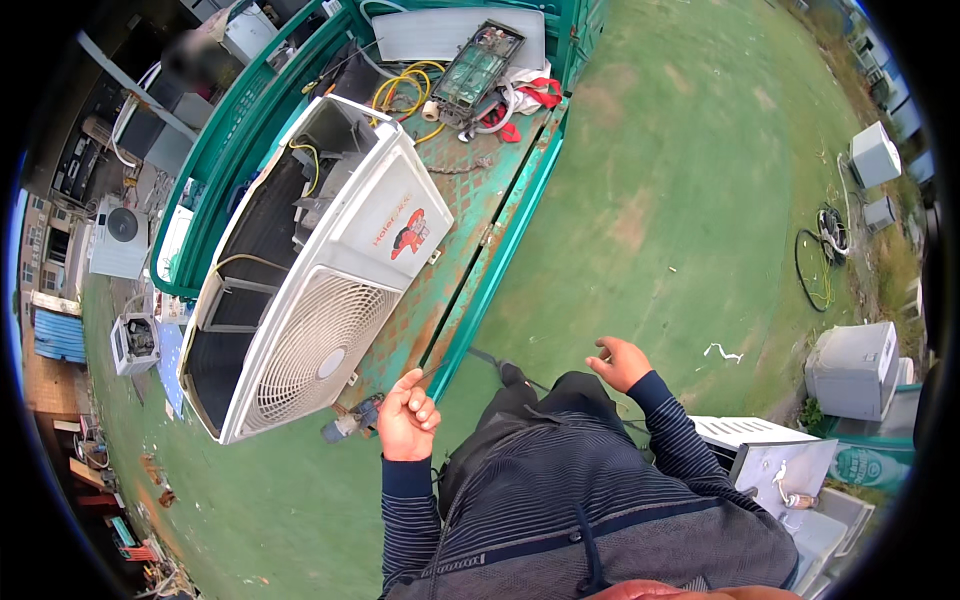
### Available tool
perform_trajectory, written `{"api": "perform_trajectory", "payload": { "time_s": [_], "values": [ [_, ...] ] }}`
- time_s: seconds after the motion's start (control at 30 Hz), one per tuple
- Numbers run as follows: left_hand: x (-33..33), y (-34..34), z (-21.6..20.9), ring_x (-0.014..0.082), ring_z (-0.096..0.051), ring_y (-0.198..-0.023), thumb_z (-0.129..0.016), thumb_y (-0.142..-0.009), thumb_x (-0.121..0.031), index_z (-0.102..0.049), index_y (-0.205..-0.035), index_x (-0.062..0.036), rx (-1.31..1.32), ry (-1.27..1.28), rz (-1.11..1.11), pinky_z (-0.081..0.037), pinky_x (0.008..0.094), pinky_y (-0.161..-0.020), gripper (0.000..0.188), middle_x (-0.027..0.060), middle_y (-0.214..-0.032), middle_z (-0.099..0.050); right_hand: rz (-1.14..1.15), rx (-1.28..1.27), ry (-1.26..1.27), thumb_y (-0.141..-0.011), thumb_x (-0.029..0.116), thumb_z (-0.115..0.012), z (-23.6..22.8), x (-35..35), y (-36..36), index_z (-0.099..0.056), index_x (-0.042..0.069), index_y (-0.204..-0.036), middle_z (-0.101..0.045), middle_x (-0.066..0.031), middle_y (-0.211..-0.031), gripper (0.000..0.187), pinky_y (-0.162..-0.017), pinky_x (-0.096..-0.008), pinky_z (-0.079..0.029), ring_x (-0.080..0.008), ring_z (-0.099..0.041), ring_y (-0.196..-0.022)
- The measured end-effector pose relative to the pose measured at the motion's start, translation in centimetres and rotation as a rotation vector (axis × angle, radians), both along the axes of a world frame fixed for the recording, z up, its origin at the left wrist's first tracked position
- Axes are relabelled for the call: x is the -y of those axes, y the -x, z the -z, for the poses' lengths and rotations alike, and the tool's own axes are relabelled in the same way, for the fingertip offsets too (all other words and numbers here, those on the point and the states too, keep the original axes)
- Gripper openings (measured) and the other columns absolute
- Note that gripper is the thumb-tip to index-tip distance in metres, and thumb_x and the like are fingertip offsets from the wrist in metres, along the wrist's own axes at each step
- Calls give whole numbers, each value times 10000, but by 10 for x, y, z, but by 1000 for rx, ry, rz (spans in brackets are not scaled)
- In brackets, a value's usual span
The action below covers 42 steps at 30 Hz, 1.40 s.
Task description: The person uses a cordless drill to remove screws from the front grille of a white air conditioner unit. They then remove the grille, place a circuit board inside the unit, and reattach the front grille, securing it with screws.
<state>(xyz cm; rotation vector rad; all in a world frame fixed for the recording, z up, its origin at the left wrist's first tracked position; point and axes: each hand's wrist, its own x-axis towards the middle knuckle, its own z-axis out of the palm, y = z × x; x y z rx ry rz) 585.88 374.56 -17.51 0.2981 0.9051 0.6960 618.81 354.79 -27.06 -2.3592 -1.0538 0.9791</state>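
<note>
1. A boxy white air-conditioner unit (365, 245) is leaning across the left-centre of the frame, resting on a green metal cart bed (455, 235); its open side is showing dark, finely ridged inner surfaces.
2. On its smooth front, a round, swirling ribbed grille (322, 350) is facing the lower right.
3. The left hand (408, 418), at lower centre, is hovering near the grille with its fingers curling; I cannot tell whether its grip is pinching anything thin.
4. The right hand (622, 364), right of centre, is hanging bare, its grip loosely parted and its fingers bending.
5. The bed's raised-pattern plate is showing rusty brown through worn paint.
6. At upper centre, a rectangular circuit board (478, 65) is lying beside looping yellow tubing (385, 92) and crumpled red-and-white cloth (540, 93).
</note>
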Motion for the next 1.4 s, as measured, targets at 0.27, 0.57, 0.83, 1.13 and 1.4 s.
{"api": "perform_trajectory", "payload": {
  "time_s": [0.27, 0.57, 0.83, 1.13, 1.4],
  "values": [
    [-64, -68, -15, 122, -417, -554, -426, -887, -79, -589, -1154, -20, -64, -42, -100, -358, 257, -479, 318, 6, -683, -454, -118, -81, -60, -829, 365, -686, 10, -146, -118, -662, 11, -1113, -709, -158, -887, 454, -760, -410, -527, -332, -677, -833],
    [-121, -192, -5, 128, -413, -512, -441, -844, -75, -611, -1055, 36, -360, 24, -395, -343, 249, -439, 293, 28, -666, -469, 98, -453, -197, -881, 396, -685, 93, -436, -317, -638, -48, -1138, -695, -138, -915, 515, -704, -367, -528, -225, -672, -795],
    [-176, -307, -28, 148, -404, -491, -438, -888, -62, -595, -1046, 71, -439, 169, -332, -329, 263, -423, 260, 52, -619, -433, 692, -827, -163, -896, 385, -663, 144, -661, -393, -595, 92, -1111, -591, -31, -868, 369, -575, -359, -489, -169, -603, -695],
    [-188, -327, -28, 97, -342, -445, -466, -965, -148, -622, -1062, 28, -544, 33, -393, -277, 238, -398, 254, 11, -592, -405, 753, -890, -161, -848, 205, -618, 166, -715, -402, -557, 85, -1072, -620, -54, -989, 261, -697, -411, -477, -238, -638, -843],
    [-168, -358, -28, 118, -377, -484, -456, -902, -85, -589, -1075, 61, -518, 202, -509, -299, 247, -416, 263, 11, -618, -417, 666, -1081, -164, -840, 199, -603, 180, -739, -395, -539, 99, -1015, -607, -78, -962, 212, -876, -487, -477, -273, -614, -910]
  ]
}}
